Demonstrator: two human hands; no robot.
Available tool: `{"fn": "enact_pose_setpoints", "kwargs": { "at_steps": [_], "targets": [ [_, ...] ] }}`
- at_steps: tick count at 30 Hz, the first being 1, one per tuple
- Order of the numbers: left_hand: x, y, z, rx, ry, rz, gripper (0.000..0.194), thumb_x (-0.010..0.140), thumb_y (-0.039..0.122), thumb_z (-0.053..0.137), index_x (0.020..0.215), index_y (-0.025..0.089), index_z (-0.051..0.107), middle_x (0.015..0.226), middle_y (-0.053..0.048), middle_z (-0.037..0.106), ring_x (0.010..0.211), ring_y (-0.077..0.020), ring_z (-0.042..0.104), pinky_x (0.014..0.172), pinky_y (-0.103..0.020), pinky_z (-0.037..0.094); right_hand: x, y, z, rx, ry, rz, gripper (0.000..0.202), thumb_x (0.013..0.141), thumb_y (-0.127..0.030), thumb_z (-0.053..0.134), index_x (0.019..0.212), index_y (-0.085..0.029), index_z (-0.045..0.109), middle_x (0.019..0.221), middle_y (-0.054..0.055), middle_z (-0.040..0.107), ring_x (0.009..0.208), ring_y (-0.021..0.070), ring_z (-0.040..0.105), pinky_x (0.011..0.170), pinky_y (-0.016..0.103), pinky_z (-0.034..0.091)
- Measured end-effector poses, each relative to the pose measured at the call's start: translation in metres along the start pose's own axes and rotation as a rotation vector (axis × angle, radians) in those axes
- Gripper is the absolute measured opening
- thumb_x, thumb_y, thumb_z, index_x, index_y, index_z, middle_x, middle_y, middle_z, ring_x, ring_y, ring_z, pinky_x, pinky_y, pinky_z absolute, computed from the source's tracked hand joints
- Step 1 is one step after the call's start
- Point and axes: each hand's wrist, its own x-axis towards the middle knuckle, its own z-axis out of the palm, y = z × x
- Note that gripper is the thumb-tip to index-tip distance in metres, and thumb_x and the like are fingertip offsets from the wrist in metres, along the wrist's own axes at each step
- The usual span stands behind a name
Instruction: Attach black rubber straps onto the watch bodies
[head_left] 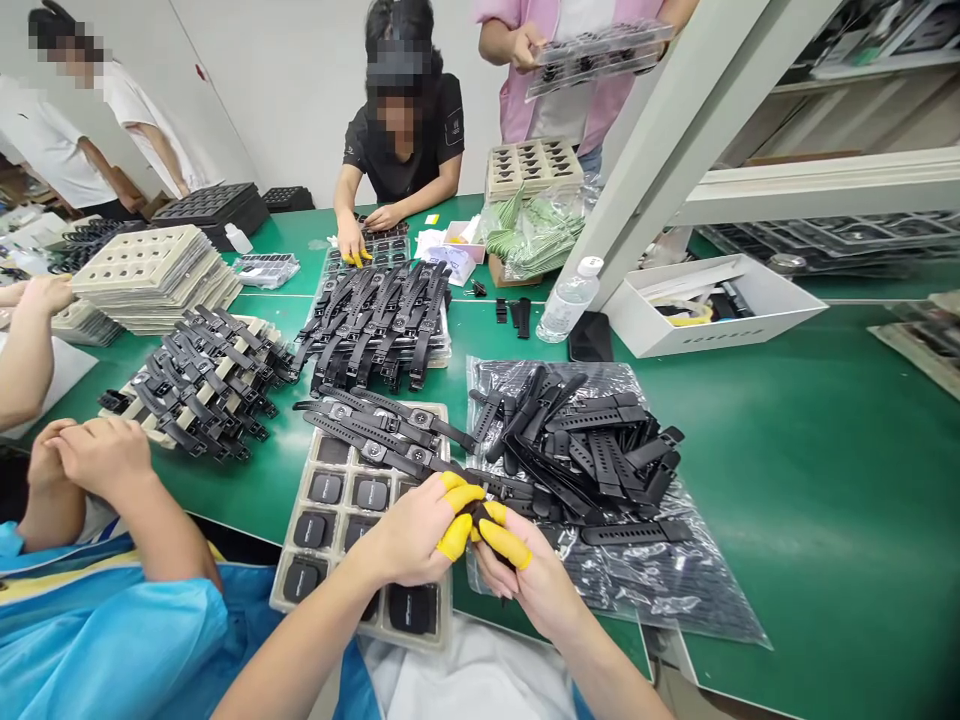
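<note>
My left hand (427, 530) and my right hand (521, 560) meet at the table's front edge, with yellow covers on several fingertips. Pinched between them is a small black piece, mostly hidden by the fingers. Beneath and left of my left hand lies a beige tray (339, 508) with dark square watch bodies in its compartments. Watches with straps (390, 432) lie across the tray's far part. Just beyond my right hand, loose black straps (600, 440) are heaped on clear plastic bags (675, 590).
Stacked watches (375, 320) stand behind the tray, more (202, 385) to the left. A bottle (571, 300), a phone (590, 338) and a white box (720, 325) stand behind the straps, near a slanted post (675, 130). Another person's hands (97, 455) are at left; a person in black (405, 150) works opposite.
</note>
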Motion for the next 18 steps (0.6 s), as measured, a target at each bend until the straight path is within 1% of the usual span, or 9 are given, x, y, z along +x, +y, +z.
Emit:
{"fn": "enact_pose_setpoints", "kwargs": {
  "at_steps": [3, 6, 8, 9, 12, 13, 15, 17, 18],
  "targets": [
    [-0.001, -0.002, 0.001, -0.116, 0.05, -0.096, 0.041, 0.1, 0.025, 0.051, 0.14, 0.017, 0.051, 0.128, -0.015, 0.067, 0.115, -0.0248, 0.066, 0.1, -0.041, 0.058, 0.0, 0.0, -0.004, -0.019, 0.014, -0.035, 0.041, 0.095, -0.061, 0.066, 0.089, -0.021, 0.059, 0.047, -0.009, 0.044, 0.041, 0.0095, 0.032, 0.045, 0.025, 0.03],
    [-0.001, -0.003, 0.003, -0.217, 0.177, -0.175, 0.028, 0.098, 0.029, 0.063, 0.124, 0.019, 0.062, 0.116, -0.011, 0.072, 0.105, -0.0228, 0.069, 0.094, -0.038, 0.058, 0.001, -0.003, -0.005, -0.056, 0.03, -0.059, 0.044, 0.093, -0.065, 0.067, 0.095, -0.021, 0.06, 0.057, -0.006, 0.051, 0.046, 0.0102, 0.041, 0.048, 0.026, 0.033],
    [0.0, -0.001, 0.006, -0.3, 0.251, -0.162, 0.017, 0.098, 0.032, 0.066, 0.108, 0.018, 0.068, 0.108, -0.01, 0.072, 0.102, -0.0228, 0.068, 0.092, -0.038, 0.058, 0.001, -0.004, -0.004, -0.033, 0.009, -0.022, 0.048, 0.092, -0.068, 0.067, 0.091, -0.021, 0.058, 0.056, -0.008, 0.047, 0.044, 0.0084, 0.037, 0.046, 0.024, 0.03],
    [0.001, 0.0, 0.008, -0.375, 0.272, -0.165, 0.018, 0.097, 0.035, 0.067, 0.103, 0.017, 0.069, 0.108, -0.011, 0.072, 0.102, -0.0232, 0.068, 0.092, -0.038, 0.058, 0.001, -0.004, -0.002, -0.004, -0.013, 0.021, 0.05, 0.091, -0.07, 0.066, 0.088, -0.021, 0.057, 0.054, -0.009, 0.043, 0.042, 0.0074, 0.033, 0.044, 0.023, 0.028],
    [0.003, 0.001, 0.008, -0.73, 0.319, -0.292, 0.03, 0.095, 0.043, 0.071, 0.106, 0.016, 0.067, 0.109, -0.013, 0.075, 0.097, -0.023, 0.074, 0.084, -0.036, 0.062, 0.0, -0.002, -0.002, 0.079, -0.099, 0.174, 0.051, 0.09, -0.071, 0.066, 0.085, -0.022, 0.055, 0.051, -0.011, 0.037, 0.04, 0.0056, 0.022, 0.039, 0.021, 0.019],
    [0.004, 0.0, 0.007, -0.842, 0.368, -0.346, 0.033, 0.095, 0.046, 0.072, 0.108, 0.016, 0.065, 0.109, -0.012, 0.076, 0.091, -0.0224, 0.076, 0.078, -0.034, 0.064, -0.001, -0.002, -0.003, 0.083, -0.126, 0.213, 0.05, 0.09, -0.07, 0.067, 0.085, -0.022, 0.055, 0.05, -0.012, 0.036, 0.04, 0.0053, 0.019, 0.039, 0.02, 0.017],
    [0.005, -0.004, 0.001, -0.969, 0.549, -0.441, 0.037, 0.094, 0.049, 0.073, 0.109, 0.018, 0.058, 0.107, -0.01, 0.078, 0.079, -0.02, 0.078, 0.066, -0.03, 0.064, -0.003, -0.003, -0.009, 0.054, -0.163, 0.261, 0.048, 0.09, -0.067, 0.069, 0.084, -0.021, 0.055, 0.05, -0.012, 0.034, 0.041, 0.0048, 0.015, 0.038, 0.019, 0.014],
    [0.006, -0.009, -0.006, -0.974, 0.77, -0.484, 0.041, 0.092, 0.05, 0.076, 0.106, 0.02, 0.052, 0.107, -0.008, 0.079, 0.07, -0.0176, 0.077, 0.062, -0.028, 0.063, -0.005, -0.005, -0.017, 0.0, -0.157, 0.285, 0.048, 0.089, -0.066, 0.071, 0.084, -0.021, 0.057, 0.049, -0.012, 0.034, 0.041, 0.0046, 0.014, 0.038, 0.019, 0.014],
    [0.007, -0.01, -0.008, -0.955, 0.849, -0.495, 0.043, 0.091, 0.05, 0.076, 0.106, 0.021, 0.049, 0.107, -0.007, 0.08, 0.067, -0.0168, 0.077, 0.061, -0.028, 0.064, -0.005, -0.007, -0.02, -0.024, -0.129, 0.28, 0.048, 0.088, -0.065, 0.072, 0.084, -0.021, 0.056, 0.049, -0.012, 0.035, 0.041, 0.0046, 0.015, 0.038, 0.019, 0.015]
  ]
}}
